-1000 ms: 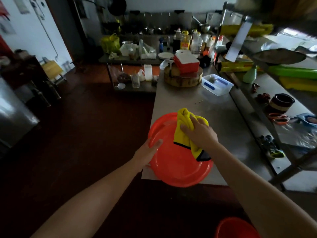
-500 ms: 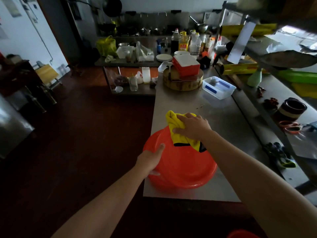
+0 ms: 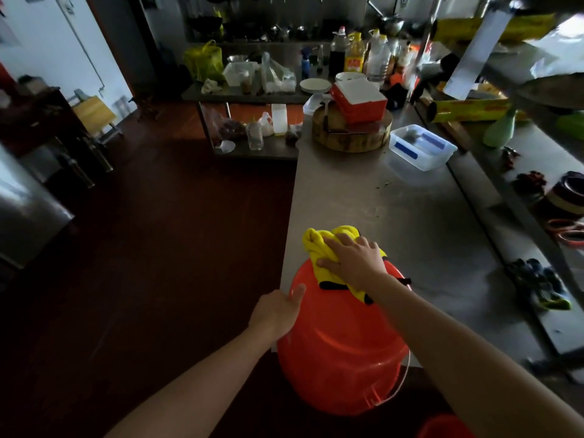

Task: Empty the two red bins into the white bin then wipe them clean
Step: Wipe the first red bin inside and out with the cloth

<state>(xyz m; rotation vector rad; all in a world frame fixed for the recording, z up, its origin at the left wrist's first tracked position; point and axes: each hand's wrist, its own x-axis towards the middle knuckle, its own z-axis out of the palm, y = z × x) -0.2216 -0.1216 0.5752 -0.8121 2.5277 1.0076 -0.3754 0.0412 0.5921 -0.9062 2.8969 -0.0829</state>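
Second bin: a sliver of another red bin (image 3: 442, 427) shows at the bottom edge of the view, below the counter and nearest of all.
Left hand: the left hand (image 3: 277, 314) clasps the red bin's left flank. The thumb lies along the wall and the fingers are out of sight round the side.
Red bin, look: the red bin (image 3: 341, 358) is glossy orange-red plastic, round, with a raised ridge across its wall. A thin wire handle (image 3: 402, 379) hangs loose at its near right. Only its outside faces the camera.
Red bin, place: it is tipped over at the near end of the steel counter (image 3: 395, 210), its near part overhanging the counter's edge.
Red bin, axis: the long axis runs near to far, roughly along the counter. The wider end is closest and the narrower end points away and up, under the cloth.
Right hand: the right hand (image 3: 350, 260) lies palm down with fingers spread, pressing the cloth against the bin's far upper part.
Cloth: the yellow cloth (image 3: 316, 248) is bunched, with a dark edge trailing out below the wrist.
Mid counter: a clear plastic tub (image 3: 422, 148) with blue marks stands well apart from the bin.
Far end: a round wooden block (image 3: 350, 137) carries a red box (image 3: 360, 102), and bottles (image 3: 354, 53) stand behind it.
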